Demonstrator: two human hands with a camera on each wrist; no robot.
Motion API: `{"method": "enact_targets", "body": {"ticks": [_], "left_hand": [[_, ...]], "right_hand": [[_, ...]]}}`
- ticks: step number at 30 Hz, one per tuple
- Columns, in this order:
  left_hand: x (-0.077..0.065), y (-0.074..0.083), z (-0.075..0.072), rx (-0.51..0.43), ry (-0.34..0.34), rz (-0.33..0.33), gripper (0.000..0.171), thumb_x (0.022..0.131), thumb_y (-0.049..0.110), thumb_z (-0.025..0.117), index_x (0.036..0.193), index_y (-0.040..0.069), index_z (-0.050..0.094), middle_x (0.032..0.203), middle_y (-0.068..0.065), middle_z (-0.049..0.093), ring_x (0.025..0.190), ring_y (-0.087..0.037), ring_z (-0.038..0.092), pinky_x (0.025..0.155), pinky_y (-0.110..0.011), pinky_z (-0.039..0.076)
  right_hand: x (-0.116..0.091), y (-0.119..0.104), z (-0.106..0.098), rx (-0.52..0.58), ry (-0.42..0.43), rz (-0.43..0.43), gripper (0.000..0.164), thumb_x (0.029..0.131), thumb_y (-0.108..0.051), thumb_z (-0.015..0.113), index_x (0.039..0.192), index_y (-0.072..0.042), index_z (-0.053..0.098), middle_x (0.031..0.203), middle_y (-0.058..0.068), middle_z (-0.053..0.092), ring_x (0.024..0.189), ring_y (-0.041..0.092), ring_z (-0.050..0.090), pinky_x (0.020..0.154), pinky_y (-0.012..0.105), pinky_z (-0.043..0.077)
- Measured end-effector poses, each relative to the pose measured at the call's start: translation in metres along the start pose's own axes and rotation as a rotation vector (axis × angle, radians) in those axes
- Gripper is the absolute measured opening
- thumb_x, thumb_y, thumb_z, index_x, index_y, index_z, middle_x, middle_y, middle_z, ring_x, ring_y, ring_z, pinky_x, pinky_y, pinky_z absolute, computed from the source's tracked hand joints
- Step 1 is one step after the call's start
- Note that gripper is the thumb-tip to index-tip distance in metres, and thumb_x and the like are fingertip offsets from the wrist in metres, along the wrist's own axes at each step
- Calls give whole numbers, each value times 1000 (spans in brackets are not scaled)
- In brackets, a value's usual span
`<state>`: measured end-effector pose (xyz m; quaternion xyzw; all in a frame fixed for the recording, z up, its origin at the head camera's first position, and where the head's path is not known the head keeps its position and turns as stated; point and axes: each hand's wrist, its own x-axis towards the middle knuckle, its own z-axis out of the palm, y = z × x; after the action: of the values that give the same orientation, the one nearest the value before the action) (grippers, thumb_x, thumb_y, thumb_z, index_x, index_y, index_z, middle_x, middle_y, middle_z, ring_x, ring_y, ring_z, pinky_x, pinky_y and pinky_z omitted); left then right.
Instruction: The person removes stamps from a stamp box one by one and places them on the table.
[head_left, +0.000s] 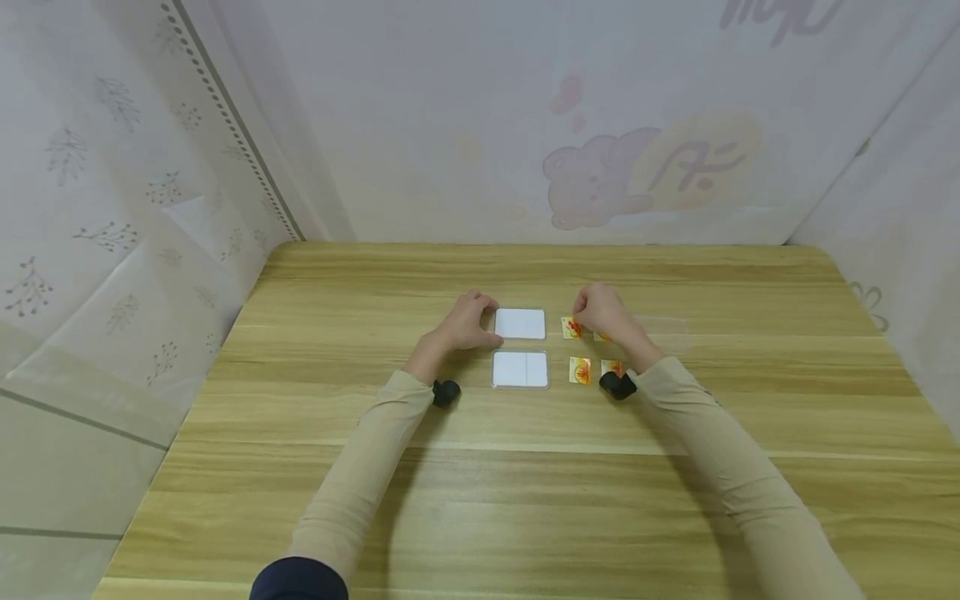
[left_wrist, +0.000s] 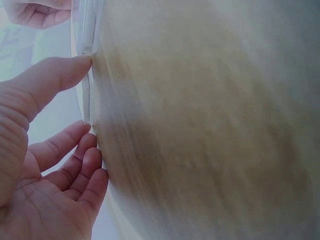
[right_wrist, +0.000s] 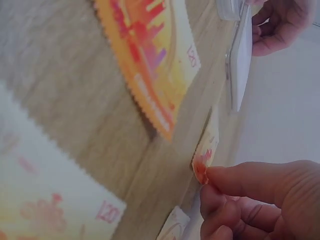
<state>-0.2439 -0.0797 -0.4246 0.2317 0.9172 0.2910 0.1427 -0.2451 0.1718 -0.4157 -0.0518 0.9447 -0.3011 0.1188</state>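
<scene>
In the head view my left hand holds the far white card in its clear case by two edges, thumb at one corner and index finger at the other. My right hand pinches the edge of a yellow and red postage stamp between thumb and index finger. That stamp shows in the right wrist view, low over or on the table; I cannot tell which. Another stamp lies nearer me, with one more to its right. A further stamp is partly hidden under the right hand.
A second clear case with a white, split insert lies just nearer than the first. A faint clear plastic piece lies right of the right hand. All rest on a wooden table, with a printed curtain behind.
</scene>
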Motion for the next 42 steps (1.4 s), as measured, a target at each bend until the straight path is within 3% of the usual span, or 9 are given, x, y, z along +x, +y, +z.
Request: {"method": "enact_targets", "body": {"ticks": [7,15,33,42], "left_hand": [[-1,5,-2,-49,2,-17,57,80,17,73,126,-7,50,123,-18,47,118,-30,41,103,-36,34],[7,20,0,-39,84,70,50,82,16,71,122,-8,54,116,-19,55,108,-30,49,95,-37,39],[34,56,27,-118,44,171,48,82,11,69,123,-7,52,120,-20,53,112,-29,49,96,-33,40],[42,76,38,-125,42,194,48,82,10,71,124,-6,52,122,-19,55,113,-29,49,96,-33,40]], "right_hand": [[-7,6,-7,96,83,-71,13,84,-2,61,90,8,63,83,16,60,74,24,54,63,31,45],[-19,14,-20,165,90,-73,19,86,-7,60,96,8,63,86,17,60,77,25,54,63,29,44],[-48,45,-38,176,113,-67,23,87,-6,61,103,10,59,93,22,59,84,30,55,70,31,45],[-60,61,-45,162,84,-65,34,87,-4,62,114,13,53,108,29,56,97,37,53,84,45,45]]}}
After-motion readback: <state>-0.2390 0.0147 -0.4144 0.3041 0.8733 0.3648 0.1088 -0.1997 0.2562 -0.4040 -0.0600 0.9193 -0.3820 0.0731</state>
